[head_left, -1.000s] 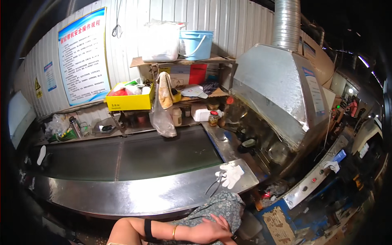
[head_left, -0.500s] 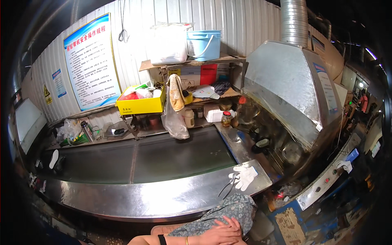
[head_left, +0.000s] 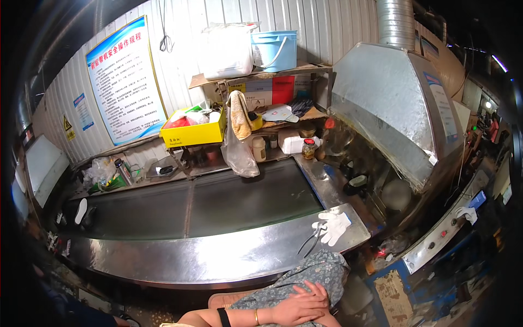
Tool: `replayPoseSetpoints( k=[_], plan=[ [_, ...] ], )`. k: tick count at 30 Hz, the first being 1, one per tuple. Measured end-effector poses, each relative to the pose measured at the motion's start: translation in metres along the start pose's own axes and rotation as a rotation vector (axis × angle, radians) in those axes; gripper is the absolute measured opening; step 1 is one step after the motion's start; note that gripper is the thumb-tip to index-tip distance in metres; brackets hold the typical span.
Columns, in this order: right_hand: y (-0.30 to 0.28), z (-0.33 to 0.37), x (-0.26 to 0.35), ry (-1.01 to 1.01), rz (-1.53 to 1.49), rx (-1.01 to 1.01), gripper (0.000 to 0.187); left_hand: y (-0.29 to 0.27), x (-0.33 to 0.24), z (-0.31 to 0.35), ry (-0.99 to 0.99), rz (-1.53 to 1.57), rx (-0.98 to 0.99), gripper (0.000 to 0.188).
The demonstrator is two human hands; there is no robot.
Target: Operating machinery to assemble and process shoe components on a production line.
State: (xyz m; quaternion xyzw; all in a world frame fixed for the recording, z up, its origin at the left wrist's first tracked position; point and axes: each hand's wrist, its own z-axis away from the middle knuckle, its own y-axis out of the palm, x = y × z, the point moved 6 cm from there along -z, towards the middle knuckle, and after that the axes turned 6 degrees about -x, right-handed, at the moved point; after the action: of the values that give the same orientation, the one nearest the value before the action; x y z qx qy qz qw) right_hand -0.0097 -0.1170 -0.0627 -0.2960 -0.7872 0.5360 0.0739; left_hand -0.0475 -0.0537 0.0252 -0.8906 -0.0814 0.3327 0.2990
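My left hand rests on my lap, on grey floral cloth, with a gold bracelet at the wrist and a black band up the forearm. It lies across my right hand, which is partly covered by it. The visible fingers are stretched out and loosely laid over each other, with no object in them. Just beyond my lap, a white glove and dark-handled pliers lie together at the right end of the metal ledge.
Behind the ledge runs a dark conveyor belt, with a shoe at its left. Shelves hold a yellow box and blue bucket. A metal hood stands right, near a button panel. A shoe shows lower left.
The view has swung slightly, so most things sit a little further right in the picture. My hands stay crossed on my lap. Dark blue cloth and a shoe now show at lower left.
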Motion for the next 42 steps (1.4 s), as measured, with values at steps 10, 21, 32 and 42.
replayPoseSetpoints(
  k=[10, 21, 32, 42],
  plan=[
    [0.003, 0.005, -0.003, -0.011, 0.036, 0.131, 0.042, 0.0, -0.006, -0.003, 0.051, -0.018, -0.05, 0.02],
    [0.008, 0.019, -0.013, 0.545, -1.254, -0.215, 0.041, -0.14, -0.094, -0.102, 0.066, 0.504, -0.117, 0.016],
    [-0.027, -0.018, -0.016, 0.229, -0.633, -0.143, 0.017, -0.205, -0.179, -0.082, 1.046, 0.739, -0.958, 0.007],
    [-0.015, -0.015, -0.003, 0.175, -0.534, -0.185, 0.017, -0.226, -0.161, -0.042, 0.925, 0.66, -0.904, 0.013]
  ],
)
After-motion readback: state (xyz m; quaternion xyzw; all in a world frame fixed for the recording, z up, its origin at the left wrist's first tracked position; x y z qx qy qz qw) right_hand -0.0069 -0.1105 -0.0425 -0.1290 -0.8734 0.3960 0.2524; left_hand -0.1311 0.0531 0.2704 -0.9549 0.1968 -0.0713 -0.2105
